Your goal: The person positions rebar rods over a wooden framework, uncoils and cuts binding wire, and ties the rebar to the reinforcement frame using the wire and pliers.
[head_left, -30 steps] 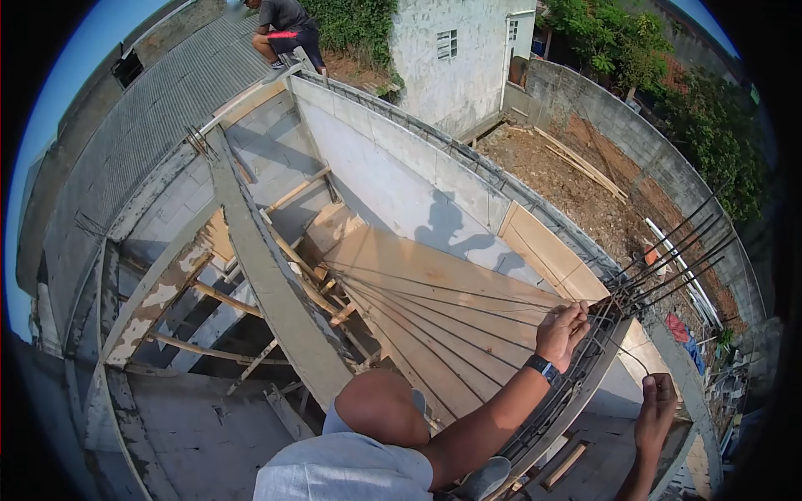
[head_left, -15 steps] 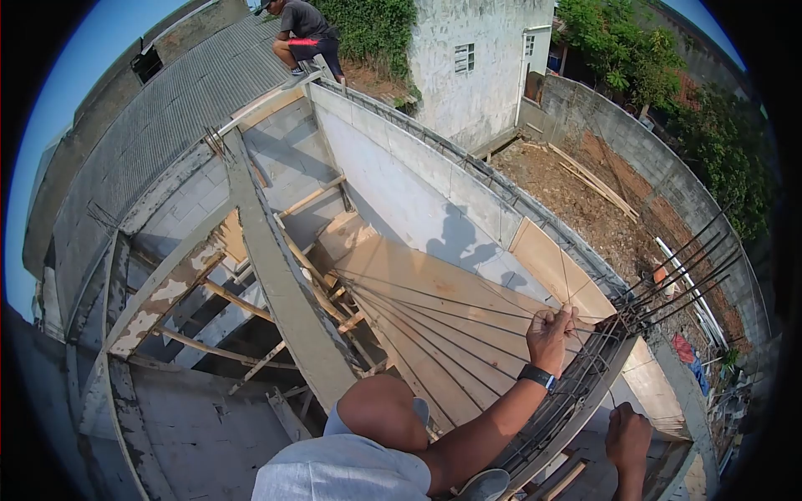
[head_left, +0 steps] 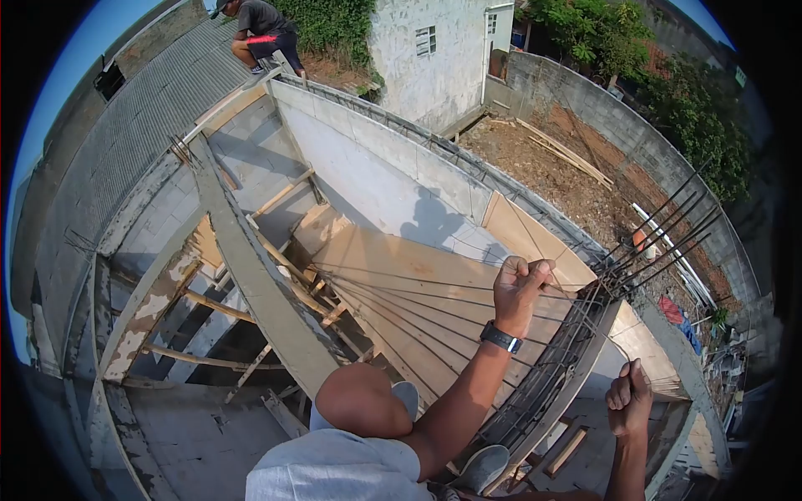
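Observation:
My left hand (head_left: 520, 294), a dark watch on its wrist, is raised over the plywood panel (head_left: 418, 259) with thumb and fingers pinched on a thin wire. Lower right, my right hand (head_left: 629, 398) is closed on a thin wire that runs up toward the rebar bundle (head_left: 603, 288). Several dark rebars (head_left: 401, 290) fan out over the plywood toward the curved rebar cage (head_left: 547, 376), which lies between my two hands. A short plywood board (head_left: 535, 234) stands behind my left hand.
A co-worker (head_left: 266, 33) crouches on the wall corner at the top. A concrete beam (head_left: 259, 267) crosses at left, with wooden poles (head_left: 219, 306) and deep openings beside it. Rebar ends (head_left: 677, 230) jut out at right. My knee (head_left: 363, 397) is below.
My left hand has lifted and moved left from the rebar cage, still pinched. My right hand has risen slightly. The whole view has shifted a little.

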`<state>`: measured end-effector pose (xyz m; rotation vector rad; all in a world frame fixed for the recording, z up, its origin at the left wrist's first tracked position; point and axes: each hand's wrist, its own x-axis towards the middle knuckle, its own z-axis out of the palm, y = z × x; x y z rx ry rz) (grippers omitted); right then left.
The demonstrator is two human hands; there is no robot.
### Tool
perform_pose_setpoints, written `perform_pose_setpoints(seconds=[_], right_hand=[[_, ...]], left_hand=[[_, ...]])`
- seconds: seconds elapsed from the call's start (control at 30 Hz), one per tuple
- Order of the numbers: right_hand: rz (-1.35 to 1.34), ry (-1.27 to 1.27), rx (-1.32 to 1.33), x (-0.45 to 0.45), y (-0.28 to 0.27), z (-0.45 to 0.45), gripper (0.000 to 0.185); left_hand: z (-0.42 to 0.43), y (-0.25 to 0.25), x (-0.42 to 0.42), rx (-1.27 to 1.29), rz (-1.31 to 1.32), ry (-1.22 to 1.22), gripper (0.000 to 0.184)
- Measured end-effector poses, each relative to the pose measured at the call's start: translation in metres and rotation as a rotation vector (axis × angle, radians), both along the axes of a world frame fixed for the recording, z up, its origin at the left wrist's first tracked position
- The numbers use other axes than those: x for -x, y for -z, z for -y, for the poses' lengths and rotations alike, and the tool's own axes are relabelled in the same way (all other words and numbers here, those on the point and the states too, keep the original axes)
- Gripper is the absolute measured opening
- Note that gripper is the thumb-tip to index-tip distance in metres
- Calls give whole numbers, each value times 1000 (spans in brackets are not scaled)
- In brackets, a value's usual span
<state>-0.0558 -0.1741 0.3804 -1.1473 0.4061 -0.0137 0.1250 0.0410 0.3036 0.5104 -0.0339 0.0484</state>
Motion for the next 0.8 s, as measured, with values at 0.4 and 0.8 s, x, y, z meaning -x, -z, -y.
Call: perform_pose_setpoints(seconds=[0.4, 0.8], right_hand=[[-210, -213, 1865, 0, -17, 15, 28], [-179, -607, 952, 23, -40, -15, 30]], left_hand=[[19, -7, 12, -190, -349, 144, 28], [2, -20, 7, 21, -328, 210, 22]])
